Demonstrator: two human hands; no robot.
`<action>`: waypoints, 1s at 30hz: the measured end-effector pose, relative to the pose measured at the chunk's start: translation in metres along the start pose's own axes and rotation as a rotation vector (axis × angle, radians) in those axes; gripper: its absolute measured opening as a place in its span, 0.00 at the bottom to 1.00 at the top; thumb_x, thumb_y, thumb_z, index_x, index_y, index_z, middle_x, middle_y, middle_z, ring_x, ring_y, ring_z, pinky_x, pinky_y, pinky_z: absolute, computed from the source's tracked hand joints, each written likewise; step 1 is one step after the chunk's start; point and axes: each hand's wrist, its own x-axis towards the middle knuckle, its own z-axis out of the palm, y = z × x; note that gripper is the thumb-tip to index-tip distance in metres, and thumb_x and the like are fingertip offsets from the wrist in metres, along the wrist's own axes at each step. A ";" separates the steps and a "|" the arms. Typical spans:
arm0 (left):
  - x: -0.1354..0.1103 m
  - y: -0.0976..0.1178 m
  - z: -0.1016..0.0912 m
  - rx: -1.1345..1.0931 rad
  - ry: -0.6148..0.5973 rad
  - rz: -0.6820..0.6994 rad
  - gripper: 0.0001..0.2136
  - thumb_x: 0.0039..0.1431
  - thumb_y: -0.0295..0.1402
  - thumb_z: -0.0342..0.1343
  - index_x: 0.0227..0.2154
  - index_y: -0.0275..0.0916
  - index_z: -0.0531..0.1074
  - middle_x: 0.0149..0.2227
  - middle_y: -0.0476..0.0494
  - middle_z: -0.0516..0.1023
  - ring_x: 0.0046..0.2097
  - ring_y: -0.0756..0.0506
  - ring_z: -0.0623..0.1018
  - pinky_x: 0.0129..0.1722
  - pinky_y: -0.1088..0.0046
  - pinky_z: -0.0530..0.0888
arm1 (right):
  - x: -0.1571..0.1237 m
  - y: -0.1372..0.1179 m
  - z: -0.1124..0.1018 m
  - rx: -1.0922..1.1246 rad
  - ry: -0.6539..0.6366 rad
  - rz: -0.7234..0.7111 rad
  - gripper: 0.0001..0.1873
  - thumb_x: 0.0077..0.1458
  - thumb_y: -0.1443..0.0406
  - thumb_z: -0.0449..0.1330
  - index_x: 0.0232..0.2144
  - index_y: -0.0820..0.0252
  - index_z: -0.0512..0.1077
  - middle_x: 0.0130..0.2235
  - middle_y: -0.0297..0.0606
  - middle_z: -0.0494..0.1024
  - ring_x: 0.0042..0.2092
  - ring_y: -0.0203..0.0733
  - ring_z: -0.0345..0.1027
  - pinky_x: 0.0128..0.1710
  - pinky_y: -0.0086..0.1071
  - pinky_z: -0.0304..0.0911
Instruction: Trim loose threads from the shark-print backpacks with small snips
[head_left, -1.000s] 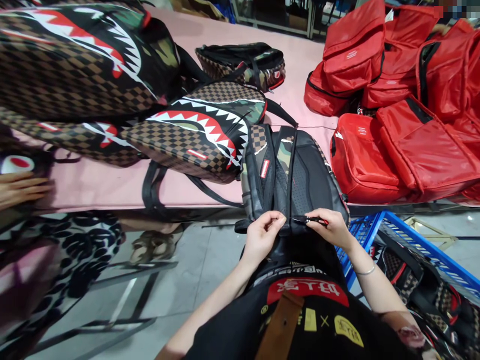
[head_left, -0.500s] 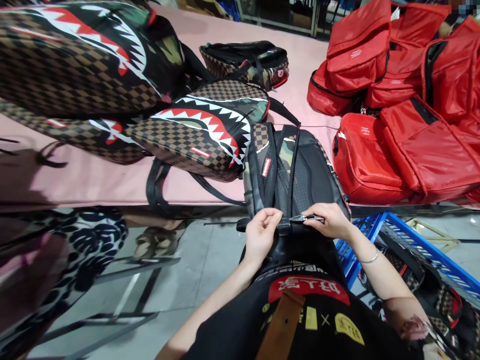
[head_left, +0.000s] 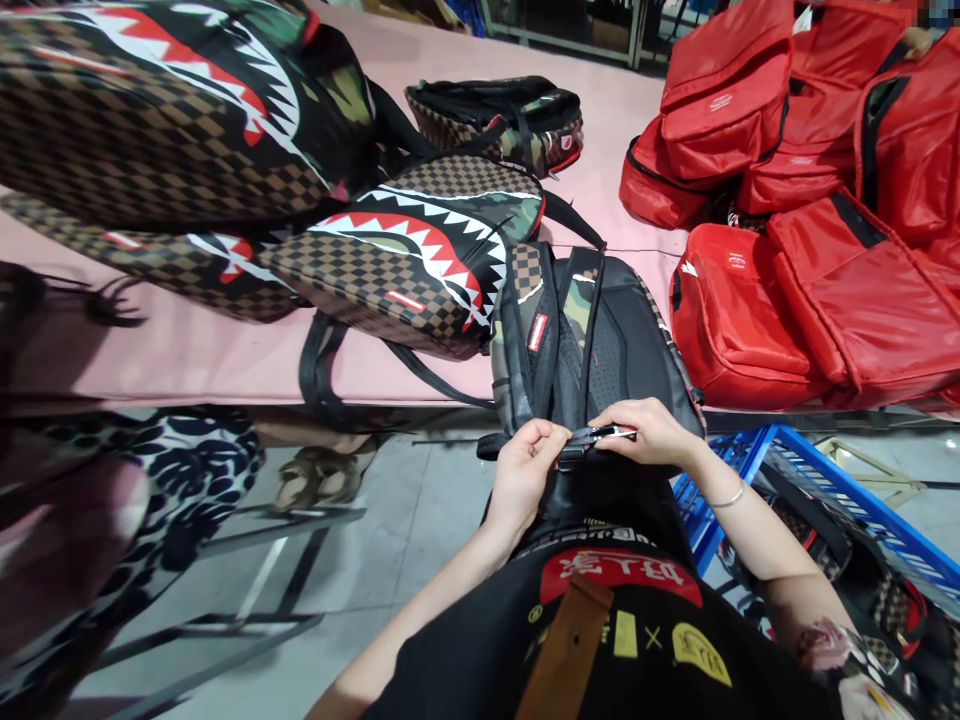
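A black backpack (head_left: 622, 340) with camo and checkered straps lies back-up at the near edge of the pink table (head_left: 225, 350). My left hand (head_left: 529, 470) pinches the backpack's bottom edge, fingers closed on the strap end there. My right hand (head_left: 652, 432) is closed around a small black and silver tool (head_left: 606, 434), possibly snips, whose tip points left at the same strap end. The two hands almost touch.
Several shark-mouth checkered backpacks (head_left: 405, 260) lie on the table to the left and behind. Red bags (head_left: 787, 200) are piled at the right. A blue crate (head_left: 825, 500) with more bags stands on the floor at my right. Another person in a patterned garment (head_left: 150, 500) sits at the left.
My right hand with the tool has moved left towards my left hand at the strap end. The other person's hand at the far left has gone from view.
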 end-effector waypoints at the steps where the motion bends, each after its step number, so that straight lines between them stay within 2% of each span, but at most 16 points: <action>1: 0.000 0.001 0.000 -0.004 -0.004 -0.009 0.13 0.44 0.38 0.61 0.20 0.36 0.65 0.21 0.54 0.67 0.22 0.55 0.62 0.22 0.81 0.59 | 0.000 0.000 0.001 -0.005 0.004 -0.014 0.12 0.54 0.58 0.58 0.39 0.55 0.73 0.37 0.38 0.78 0.37 0.40 0.71 0.37 0.29 0.61; 6: -0.001 0.003 0.002 0.004 0.009 -0.024 0.15 0.42 0.40 0.63 0.20 0.36 0.65 0.22 0.53 0.67 0.22 0.55 0.62 0.21 0.81 0.59 | -0.001 0.001 0.005 0.041 0.060 -0.034 0.10 0.54 0.59 0.57 0.37 0.54 0.74 0.36 0.38 0.78 0.37 0.40 0.71 0.38 0.30 0.62; 9: -0.001 0.004 -0.001 -0.104 -0.009 -0.084 0.18 0.43 0.45 0.62 0.20 0.35 0.65 0.22 0.52 0.67 0.22 0.55 0.64 0.21 0.81 0.62 | -0.004 0.002 0.008 0.089 0.088 -0.001 0.09 0.54 0.59 0.57 0.35 0.55 0.74 0.36 0.38 0.78 0.37 0.39 0.71 0.38 0.30 0.62; 11: 0.000 0.006 -0.004 -0.237 -0.071 -0.157 0.21 0.46 0.51 0.57 0.18 0.36 0.64 0.21 0.51 0.66 0.23 0.53 0.68 0.23 0.78 0.66 | -0.006 0.004 0.013 0.159 0.146 0.072 0.10 0.53 0.58 0.58 0.34 0.56 0.74 0.34 0.37 0.77 0.37 0.38 0.70 0.37 0.30 0.62; 13: 0.000 0.008 -0.005 -0.319 -0.126 -0.219 0.22 0.48 0.53 0.54 0.21 0.36 0.65 0.20 0.51 0.66 0.25 0.50 0.72 0.26 0.74 0.70 | -0.005 0.007 0.021 0.293 0.263 0.213 0.13 0.52 0.55 0.57 0.33 0.58 0.72 0.27 0.34 0.74 0.30 0.35 0.67 0.30 0.28 0.61; 16: -0.001 0.009 -0.003 -0.301 -0.119 -0.227 0.17 0.44 0.44 0.62 0.32 0.37 0.68 0.24 0.52 0.71 0.29 0.50 0.76 0.30 0.75 0.72 | 0.003 0.010 0.035 0.617 0.369 0.443 0.20 0.50 0.49 0.54 0.31 0.60 0.68 0.17 0.25 0.59 0.17 0.29 0.51 0.17 0.25 0.49; 17: -0.002 0.009 -0.002 -0.283 -0.130 -0.225 0.18 0.42 0.40 0.64 0.35 0.38 0.67 0.26 0.52 0.73 0.30 0.50 0.76 0.31 0.75 0.71 | 0.007 0.009 0.038 0.713 0.363 0.489 0.21 0.48 0.47 0.55 0.30 0.60 0.66 0.16 0.23 0.55 0.16 0.28 0.46 0.15 0.24 0.44; 19: -0.003 0.008 0.002 -0.255 -0.179 -0.238 0.21 0.40 0.36 0.66 0.37 0.39 0.66 0.29 0.51 0.74 0.32 0.50 0.76 0.32 0.76 0.71 | 0.016 0.006 0.043 0.814 0.321 0.531 0.21 0.44 0.48 0.58 0.25 0.59 0.63 0.16 0.22 0.53 0.15 0.27 0.42 0.15 0.24 0.41; 22: -0.001 0.006 0.004 -0.151 -0.235 -0.222 0.20 0.42 0.38 0.64 0.37 0.39 0.65 0.30 0.51 0.73 0.31 0.51 0.75 0.31 0.75 0.71 | 0.030 -0.001 0.043 0.700 0.394 0.544 0.18 0.42 0.53 0.61 0.19 0.58 0.59 0.17 0.23 0.55 0.18 0.28 0.46 0.18 0.24 0.45; 25: 0.002 0.001 0.005 0.160 -0.180 -0.046 0.21 0.38 0.39 0.65 0.34 0.38 0.65 0.28 0.52 0.70 0.27 0.52 0.72 0.29 0.75 0.70 | 0.040 -0.010 0.039 0.410 0.509 0.569 0.14 0.41 0.60 0.59 0.18 0.58 0.58 0.18 0.25 0.57 0.21 0.30 0.51 0.22 0.25 0.48; 28: 0.003 -0.002 0.006 0.526 -0.095 0.137 0.21 0.33 0.40 0.67 0.29 0.38 0.64 0.25 0.54 0.66 0.24 0.53 0.68 0.26 0.76 0.67 | 0.047 -0.018 0.036 0.165 0.475 0.606 0.13 0.43 0.61 0.57 0.18 0.57 0.56 0.17 0.24 0.57 0.21 0.31 0.51 0.22 0.26 0.47; 30: 0.002 -0.002 0.007 0.691 -0.049 0.207 0.20 0.35 0.42 0.66 0.27 0.38 0.64 0.23 0.55 0.65 0.23 0.52 0.66 0.25 0.75 0.65 | 0.050 -0.023 0.036 0.069 0.420 0.616 0.12 0.45 0.60 0.57 0.19 0.57 0.57 0.17 0.25 0.58 0.21 0.32 0.53 0.23 0.26 0.47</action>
